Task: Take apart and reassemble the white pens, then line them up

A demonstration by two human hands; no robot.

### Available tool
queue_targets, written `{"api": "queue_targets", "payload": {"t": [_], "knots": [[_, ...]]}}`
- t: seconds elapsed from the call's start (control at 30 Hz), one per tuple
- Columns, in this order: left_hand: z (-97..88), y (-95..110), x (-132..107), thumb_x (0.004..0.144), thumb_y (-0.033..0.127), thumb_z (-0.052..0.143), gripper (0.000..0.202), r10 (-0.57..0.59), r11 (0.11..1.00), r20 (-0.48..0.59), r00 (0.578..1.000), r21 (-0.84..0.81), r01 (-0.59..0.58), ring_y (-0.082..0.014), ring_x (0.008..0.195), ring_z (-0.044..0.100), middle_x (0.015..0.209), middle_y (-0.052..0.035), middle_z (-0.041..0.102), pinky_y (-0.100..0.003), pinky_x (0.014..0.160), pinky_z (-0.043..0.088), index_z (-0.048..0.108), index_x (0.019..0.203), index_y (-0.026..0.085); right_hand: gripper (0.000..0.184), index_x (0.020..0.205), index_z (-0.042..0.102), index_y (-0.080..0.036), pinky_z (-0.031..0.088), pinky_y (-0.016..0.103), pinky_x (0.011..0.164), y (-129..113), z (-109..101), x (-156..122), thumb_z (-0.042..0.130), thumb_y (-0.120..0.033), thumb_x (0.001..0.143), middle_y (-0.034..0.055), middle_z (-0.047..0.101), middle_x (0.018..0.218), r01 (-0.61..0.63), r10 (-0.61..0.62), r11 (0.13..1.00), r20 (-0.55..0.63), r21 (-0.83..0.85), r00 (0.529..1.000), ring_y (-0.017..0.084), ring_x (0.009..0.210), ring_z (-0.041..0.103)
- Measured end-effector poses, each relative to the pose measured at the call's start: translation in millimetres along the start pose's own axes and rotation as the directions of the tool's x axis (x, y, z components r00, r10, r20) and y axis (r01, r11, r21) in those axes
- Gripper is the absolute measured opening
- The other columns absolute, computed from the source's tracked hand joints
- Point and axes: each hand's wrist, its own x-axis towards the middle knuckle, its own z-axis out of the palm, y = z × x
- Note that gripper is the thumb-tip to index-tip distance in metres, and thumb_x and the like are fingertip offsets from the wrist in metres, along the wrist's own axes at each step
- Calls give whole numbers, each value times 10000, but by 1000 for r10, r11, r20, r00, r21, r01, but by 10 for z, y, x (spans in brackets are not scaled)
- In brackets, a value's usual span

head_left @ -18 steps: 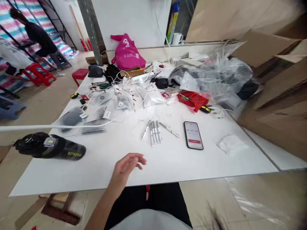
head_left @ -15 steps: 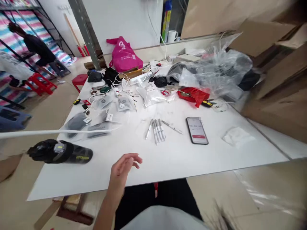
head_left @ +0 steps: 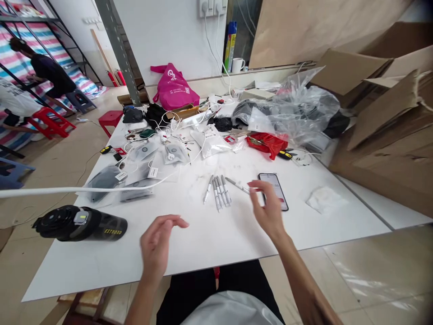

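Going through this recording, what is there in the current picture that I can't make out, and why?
All in the head view:
Phone: part of the screen is hidden behind the right hand.
Slanted pen: its near end is behind the same hand, so contact can't be told.
Bag label: print too small to read.
Pink bag: its cloth hides any contents.
Person in white: cut off by the left edge.

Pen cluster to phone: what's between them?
In the head view, one angled pen, then the fingertips of the right hand, which partly hides the phone. Contact with the pen: can't tell.
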Motion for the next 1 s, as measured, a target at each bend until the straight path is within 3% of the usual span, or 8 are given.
{"api": "queue_targets", "payload": {"t": [0.07, 0.1, 0.2, 0.33, 0.47, 0.6, 0.73, 1.0], "knots": [[161, -263, 86, 1075, 385, 604, 272, -86, 979, 97, 992, 194, 65, -262, 1121, 763, 1148, -99, 811, -439, 1069, 585, 766, 1219, 220, 475, 1462, 592, -198, 543, 607, 1118, 95, 241, -41, 532, -480, 1085, 203, 645, 1449, -4, 11, 996, 81, -85, 997, 355, 1362, 609], [257, -406, 154, 1075, 401, 603, 308, -96, 958, 184, 978, 285, 40, -273, 1288, 704, 1320, -100, 766, -458, 1168, 532, 737, 1307, 249, 532, 1499, 566, -178, 498, 654, 1160, 136, 348, -62, 533, -497, 1075, 228, 591, 1525, 9, 11, 989, 134, -146, 991, 395, 1454, 537], [552, -819, 395, 1070, 433, 605, 550, -37, 873, 388, 921, 460, -159, -287, 1588, 441, 1686, -87, 490, -516, 1312, 394, 503, 1597, 315, 527, 1524, 570, -173, 463, 659, 1213, 194, 533, -116, 499, -457, 1086, 209, 529, 1616, -10, 58, 973, 202, -232, 978, 401, 1533, 473], [804, -1140, 578, 1102, 430, 533, 662, -16, 744, 582, 813, 550, -379, -281, 1673, 260, 1790, -81, 300, -540, 1343, 353, 295, 1710, 322, 477, 1529, 593, -235, 590, 521, 1142, 135, 501, -160, 464, -417, 1108, 133, 528, 1642, 32, 2, 994, 296, -108, 955, 317, 1484, 563], [834, -1184, 539, 1102, 424, 532, 688, 33, 664, 647, 762, 556, -500, -273, 1664, 272, 1781, -72, 316, -506, 1321, 413, 257, 1726, 330, 446, 1518, 612, -278, 621, 472, 1119, 84, 437, -181, 502, -382, 1099, 101, 571, 1607, 99, -94, 995, 365, 5, 926, 285, 1445, 609], [789, -1176, 487, 1057, 437, 630, 744, 58, 659, 671, 740, 531, -533, -265, 1633, 352, 1761, -48, 363, -474, 1300, 457, 289, 1715, 364, 401, 1463, 652, -271, 613, 483, 1130, 83, 444, -175, 528, -341, 1087, 123, 607, 1557, 135, -147, 989, 351, 59, 925, 288, 1398, 645], [780, -1209, 504, 1000, 434, 718, 752, 88, 700, 659, 747, 493, -517, -257, 1611, 402, 1724, -53, 437, -468, 1308, 451, 394, 1674, 356, 362, 1413, 673, -251, 611, 482, 1127, 71, 447, -166, 552, -329, 1081, 137, 641, 1509, 133, -153, 988, 320, 85, 935, 284, 1364, 666], [779, -1200, 548, 1005, 420, 717, 720, 78, 692, 676, 733, 492, -528, -284, 1649, 315, 1720, -80, 432, -540, 1315, 423, 437, 1658, 307, 327, 1351, 705, -252, 599, 504, 1124, 17, 424, -153, 528, -312, 1083, 115, 733, 1366, 185, -202, 979, 332, 84, 921, 276, 1329, 672]]}}
